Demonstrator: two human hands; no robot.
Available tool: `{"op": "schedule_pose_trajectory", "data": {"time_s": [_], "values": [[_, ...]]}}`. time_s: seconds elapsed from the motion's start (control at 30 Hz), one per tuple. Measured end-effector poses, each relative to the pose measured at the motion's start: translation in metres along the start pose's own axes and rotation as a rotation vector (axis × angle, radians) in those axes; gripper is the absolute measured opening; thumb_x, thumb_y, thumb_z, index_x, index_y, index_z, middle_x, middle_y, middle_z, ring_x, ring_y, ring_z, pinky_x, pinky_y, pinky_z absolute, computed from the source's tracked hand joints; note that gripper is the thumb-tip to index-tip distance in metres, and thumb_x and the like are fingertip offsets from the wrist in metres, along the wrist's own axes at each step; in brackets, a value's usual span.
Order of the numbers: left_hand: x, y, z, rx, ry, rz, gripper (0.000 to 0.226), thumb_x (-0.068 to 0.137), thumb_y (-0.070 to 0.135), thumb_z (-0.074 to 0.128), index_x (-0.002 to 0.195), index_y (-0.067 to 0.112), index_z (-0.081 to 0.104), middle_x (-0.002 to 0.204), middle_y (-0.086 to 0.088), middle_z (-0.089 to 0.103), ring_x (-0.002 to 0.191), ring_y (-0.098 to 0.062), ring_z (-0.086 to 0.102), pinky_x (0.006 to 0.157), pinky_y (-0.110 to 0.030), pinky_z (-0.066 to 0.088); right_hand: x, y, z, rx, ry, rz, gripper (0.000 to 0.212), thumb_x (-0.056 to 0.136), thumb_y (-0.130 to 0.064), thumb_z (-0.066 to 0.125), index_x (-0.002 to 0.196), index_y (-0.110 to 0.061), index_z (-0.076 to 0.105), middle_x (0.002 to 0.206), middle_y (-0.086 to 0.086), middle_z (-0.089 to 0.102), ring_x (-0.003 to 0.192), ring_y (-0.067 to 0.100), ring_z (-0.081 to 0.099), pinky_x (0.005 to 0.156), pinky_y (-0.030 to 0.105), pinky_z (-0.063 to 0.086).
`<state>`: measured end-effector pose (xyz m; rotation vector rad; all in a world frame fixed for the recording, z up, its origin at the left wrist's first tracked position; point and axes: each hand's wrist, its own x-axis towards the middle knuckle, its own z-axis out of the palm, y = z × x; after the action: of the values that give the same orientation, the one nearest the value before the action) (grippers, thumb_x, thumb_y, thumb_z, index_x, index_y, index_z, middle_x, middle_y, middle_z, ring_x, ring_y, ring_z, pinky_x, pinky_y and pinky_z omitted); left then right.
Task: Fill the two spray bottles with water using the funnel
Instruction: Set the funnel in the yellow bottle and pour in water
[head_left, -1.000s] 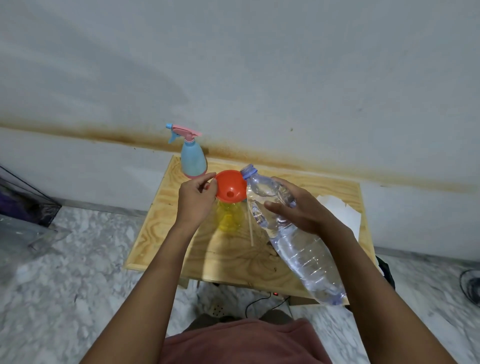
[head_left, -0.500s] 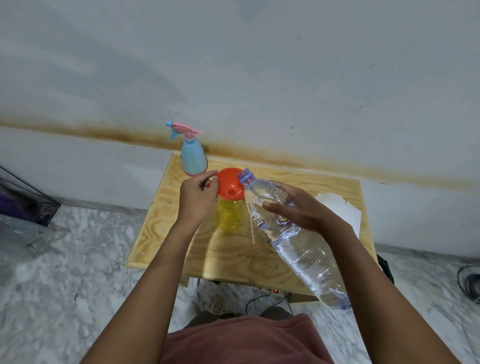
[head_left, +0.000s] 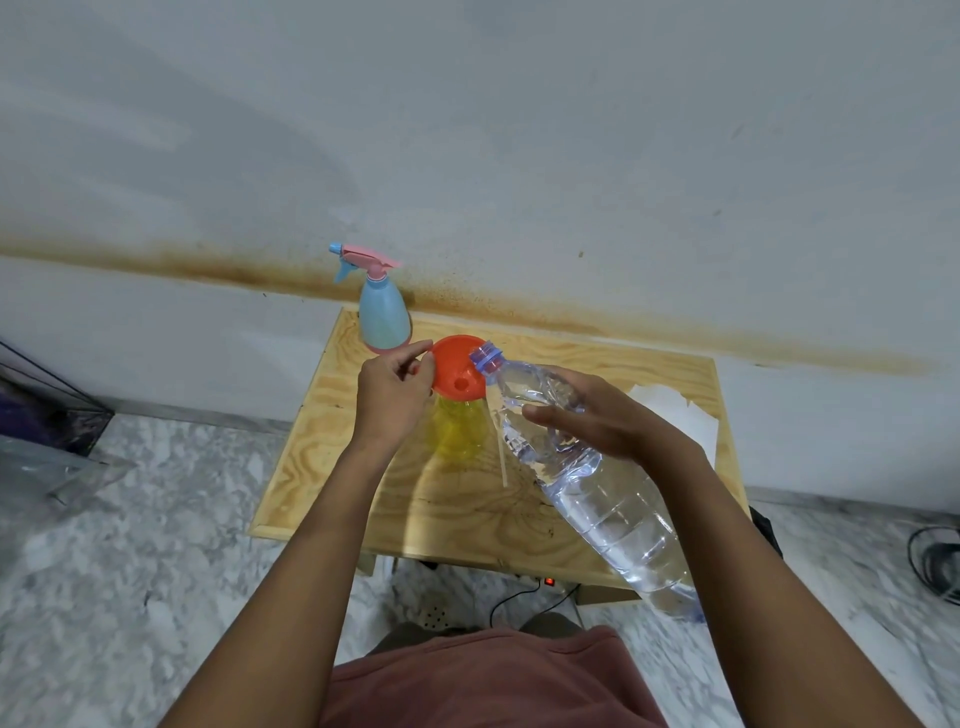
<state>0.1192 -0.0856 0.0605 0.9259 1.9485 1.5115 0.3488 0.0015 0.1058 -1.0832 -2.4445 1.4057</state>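
Over the wooden tabletop (head_left: 363, 499), left grip (head_left: 392, 389) pinching orange plastic funnel (head_left: 457, 368) steady atop yellow translucent spray bottle (head_left: 460, 431), right grip (head_left: 587, 415) clamped on tilted clear plastic water bottle (head_left: 597, 483), mouth at the rim for pouring.

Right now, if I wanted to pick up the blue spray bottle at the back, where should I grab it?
Grip the blue spray bottle around its narrow neck under the pink trigger head, coming from the front. It stands upright near the wall, and its body widens downward.
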Motion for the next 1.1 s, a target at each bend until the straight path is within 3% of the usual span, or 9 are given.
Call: {"op": "schedule_pose_trajectory", "data": {"time_s": [0.17, 0.37, 0.5, 0.67, 0.77, 0.97, 1.1], "values": [[-0.0004, 0.0004, 0.0000, -0.014, -0.001, -0.016, 0.026, 0.097, 0.014, 0.061, 0.121, 0.011, 0.070, 0.063, 0.010, 0.056, 0.069, -0.012, 0.057, 0.084, -0.043, 0.060, 0.0016, 0.0024, -0.0002, 0.019, -0.025, 0.014, 0.048, 0.089, -0.051, 0.063, 0.134, -0.040, 0.053, 0.105, -0.023, 0.068, 0.085, -0.003, 0.068, 0.073, 0.020, 0.048], [-0.0010, 0.0010, 0.0000, -0.024, -0.002, -0.025, 0.026, 0.097, 0.014, 0.061, 0.121, 0.011, 0.070, 0.063, 0.008, 0.056, 0.069, -0.013, 0.057, 0.085, -0.047, 0.060, 0.0034, 0.0056, -0.0016, 0.032, -0.029, 0.020, 0.040, 0.090, -0.049, 0.064, 0.129, -0.041, 0.056, 0.099, -0.018, 0.070, 0.082, 0.001, 0.069, 0.072, 0.024, 0.052], [-0.0010, 0.0021, -0.0001, -0.030, -0.003, -0.026, 0.025, 0.097, 0.013, 0.061, 0.120, 0.012, 0.071, 0.064, 0.004, 0.055, 0.067, -0.014, 0.055, 0.083, -0.048, 0.059, 0.0042, 0.0053, -0.0016, 0.036, -0.033, 0.015, 0.049, 0.088, -0.055, 0.064, 0.133, -0.039, 0.054, 0.111, -0.017, 0.069, 0.088, 0.001, 0.069, 0.080, 0.029, 0.053], [-0.0002, 0.0018, -0.0003, -0.038, -0.005, -0.026, 0.025, 0.097, 0.013, 0.061, 0.120, 0.011, 0.070, 0.068, -0.001, 0.056, 0.068, -0.015, 0.056, 0.082, -0.046, 0.059, 0.0051, 0.0055, -0.0025, 0.050, -0.043, 0.022, 0.040, 0.088, -0.052, 0.064, 0.126, -0.043, 0.057, 0.100, -0.020, 0.070, 0.086, 0.002, 0.069, 0.080, 0.032, 0.055], [-0.0003, 0.0007, -0.0003, -0.037, -0.002, -0.030, 0.026, 0.097, 0.013, 0.061, 0.121, 0.011, 0.070, 0.066, 0.002, 0.055, 0.068, -0.013, 0.056, 0.082, -0.043, 0.060, 0.0047, 0.0068, -0.0028, 0.054, -0.052, 0.024, 0.039, 0.085, -0.059, 0.064, 0.122, -0.049, 0.056, 0.108, -0.017, 0.070, 0.089, 0.005, 0.070, 0.083, 0.036, 0.057], [-0.0007, 0.0011, 0.0005, -0.036, 0.003, -0.028, 0.026, 0.097, 0.013, 0.061, 0.121, 0.011, 0.070, 0.065, 0.004, 0.055, 0.068, -0.013, 0.056, 0.082, -0.042, 0.059, 0.0040, 0.0028, -0.0043, 0.058, -0.067, 0.027, 0.037, 0.087, -0.053, 0.063, 0.123, -0.045, 0.056, 0.098, -0.023, 0.070, 0.083, 0.001, 0.069, 0.073, 0.025, 0.051], [0.0007, 0.0016, 0.0000, -0.031, 0.002, -0.029, 0.027, 0.097, 0.013, 0.061, 0.122, 0.010, 0.069, 0.066, 0.001, 0.054, 0.069, -0.016, 0.056, 0.086, -0.045, 0.059, 0.0046, 0.0048, -0.0053, 0.055, -0.067, 0.047, 0.036, 0.088, -0.054, 0.064, 0.122, -0.045, 0.058, 0.093, -0.017, 0.071, 0.077, 0.005, 0.070, 0.072, 0.030, 0.055]]}}
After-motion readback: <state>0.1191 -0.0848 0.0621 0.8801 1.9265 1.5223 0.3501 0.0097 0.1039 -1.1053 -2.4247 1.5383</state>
